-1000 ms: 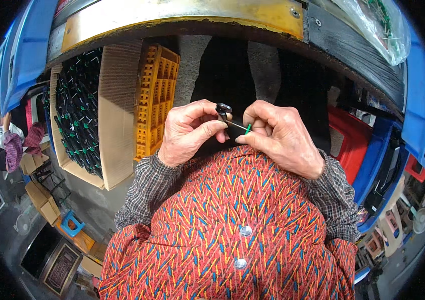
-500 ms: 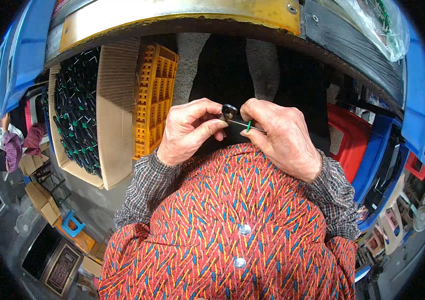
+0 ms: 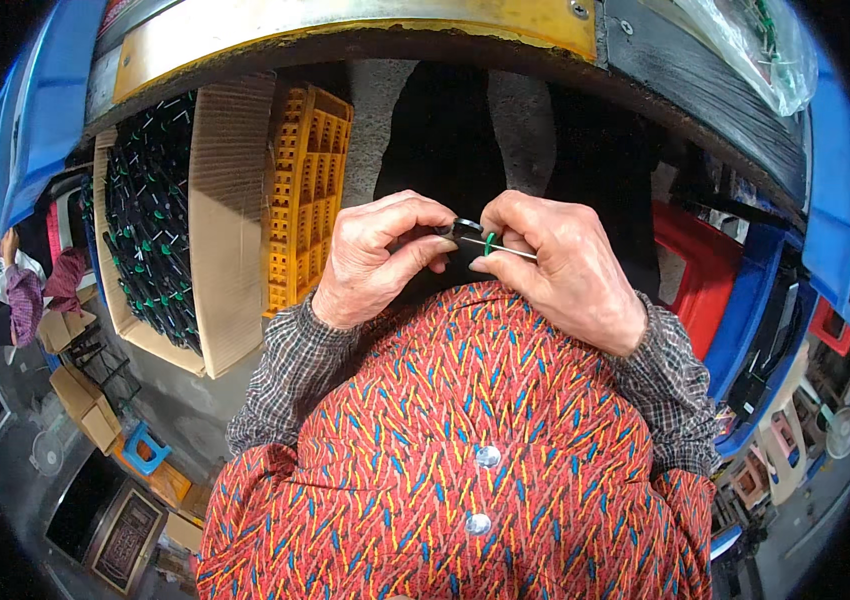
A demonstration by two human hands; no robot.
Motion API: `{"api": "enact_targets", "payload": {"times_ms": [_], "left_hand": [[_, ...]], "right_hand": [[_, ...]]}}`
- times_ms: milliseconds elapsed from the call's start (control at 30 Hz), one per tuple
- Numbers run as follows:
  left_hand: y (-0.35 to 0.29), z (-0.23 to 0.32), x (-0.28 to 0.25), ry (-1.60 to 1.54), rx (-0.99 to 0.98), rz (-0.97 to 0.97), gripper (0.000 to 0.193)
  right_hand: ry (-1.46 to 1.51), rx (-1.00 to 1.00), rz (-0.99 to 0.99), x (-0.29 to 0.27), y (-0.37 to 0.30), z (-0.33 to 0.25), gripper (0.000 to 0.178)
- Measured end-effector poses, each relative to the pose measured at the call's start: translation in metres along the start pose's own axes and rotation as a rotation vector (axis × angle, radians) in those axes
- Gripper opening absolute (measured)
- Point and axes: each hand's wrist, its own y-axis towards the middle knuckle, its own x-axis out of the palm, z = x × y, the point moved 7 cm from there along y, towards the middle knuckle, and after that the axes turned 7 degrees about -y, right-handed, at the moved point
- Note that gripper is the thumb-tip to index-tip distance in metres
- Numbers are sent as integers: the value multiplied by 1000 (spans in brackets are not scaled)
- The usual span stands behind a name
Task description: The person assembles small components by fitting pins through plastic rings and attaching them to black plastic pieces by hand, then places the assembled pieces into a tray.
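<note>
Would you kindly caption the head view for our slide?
Left hand and right hand pinch a small black part with a thin metal pin and green tip above a red patterned shirt.

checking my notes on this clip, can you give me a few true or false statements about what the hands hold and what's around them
1. Both hands meet on one small part. True: the left hand and right hand pinch a small black piece with a green bit and a thin metal pin.
2. The cardboard box at the left holds red parts. False: it holds black parts with green bits.
3. An orange plastic crate stands beside the cardboard box. True.
4. The right hand rests flat on the table. False: it is raised, fingers closed on the small piece.
5. The person's sleeves are plain white. False: they are checked, under a red patterned garment.
</note>
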Motion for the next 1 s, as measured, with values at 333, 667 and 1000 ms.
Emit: {"api": "enact_targets", "payload": {"times_ms": [333,667,1000], "left_hand": [[-6,-22,-3,-618,-172,68,14],[-7,-26,3,-883,-169,57,18],[-7,-24,4,-715,-142,68,15]], "right_hand": [[148,49,-20,-8,0,-3,19],[220,-2,80,-8,-5,-10,18],[157,-74,97,-5,-3,-15,17]]}}
